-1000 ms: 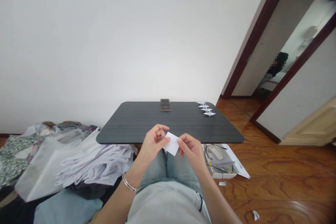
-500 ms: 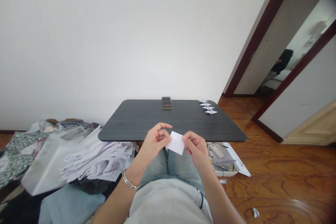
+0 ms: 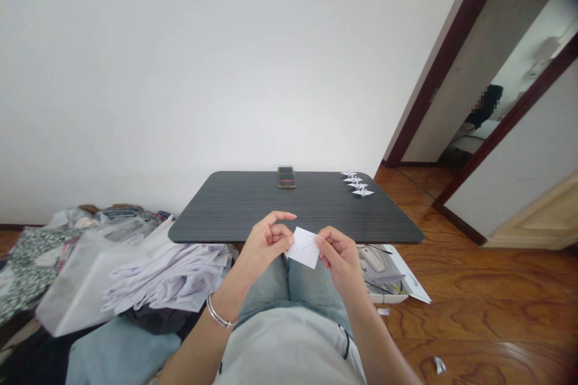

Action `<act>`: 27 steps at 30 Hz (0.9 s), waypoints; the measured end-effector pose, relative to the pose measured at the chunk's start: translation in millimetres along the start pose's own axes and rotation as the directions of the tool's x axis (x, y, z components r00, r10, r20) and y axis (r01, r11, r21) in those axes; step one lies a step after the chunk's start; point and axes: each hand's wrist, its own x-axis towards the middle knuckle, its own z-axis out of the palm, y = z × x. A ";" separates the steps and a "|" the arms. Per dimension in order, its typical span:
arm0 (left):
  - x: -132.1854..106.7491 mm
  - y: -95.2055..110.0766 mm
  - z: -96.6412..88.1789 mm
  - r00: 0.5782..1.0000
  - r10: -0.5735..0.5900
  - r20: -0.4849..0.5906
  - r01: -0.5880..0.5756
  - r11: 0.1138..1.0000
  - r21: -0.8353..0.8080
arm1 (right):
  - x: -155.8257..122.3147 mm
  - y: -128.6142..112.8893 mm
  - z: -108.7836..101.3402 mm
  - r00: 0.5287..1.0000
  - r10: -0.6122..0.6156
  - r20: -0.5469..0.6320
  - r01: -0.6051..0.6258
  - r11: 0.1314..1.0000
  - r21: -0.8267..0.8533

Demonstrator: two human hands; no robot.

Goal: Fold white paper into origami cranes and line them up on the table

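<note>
Both hands hold a small folded white paper (image 3: 304, 246) over my lap, just in front of the dark table (image 3: 235, 210). My left hand (image 3: 266, 245) pinches its left edge with thumb and fingers, and a silver bracelet sits on that wrist. My right hand (image 3: 338, 255) pinches the right edge. At the table's far right corner stands a row of several folded white paper cranes (image 3: 358, 184). A phone (image 3: 286, 177) is propped at the table's far edge.
A heap of clothes and white plastic bags (image 3: 112, 271) lies on the floor at left. An open white box with cables (image 3: 383, 277) sits under the table at right. Paper scraps (image 3: 439, 364) lie on the wooden floor. An open doorway is at right.
The view shifted slightly right and up from a second ago. Both hands keep their pinch on the paper, which has barely moved in the last half second.
</note>
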 end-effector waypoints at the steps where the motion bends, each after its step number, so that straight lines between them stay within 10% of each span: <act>1: 0.5 -0.7 -1.0 1.000 -0.010 -0.002 0.010 1.000 0.004 | 0.2 0.4 0.1 1.000 0.001 -0.002 -0.001 1.000 -0.004; 27: 3.6 -11.1 1.4 0.997 -0.051 -0.057 0.049 0.998 -0.045 | 1.1 5.4 1.9 0.995 -0.099 -0.008 0.098 0.990 -0.097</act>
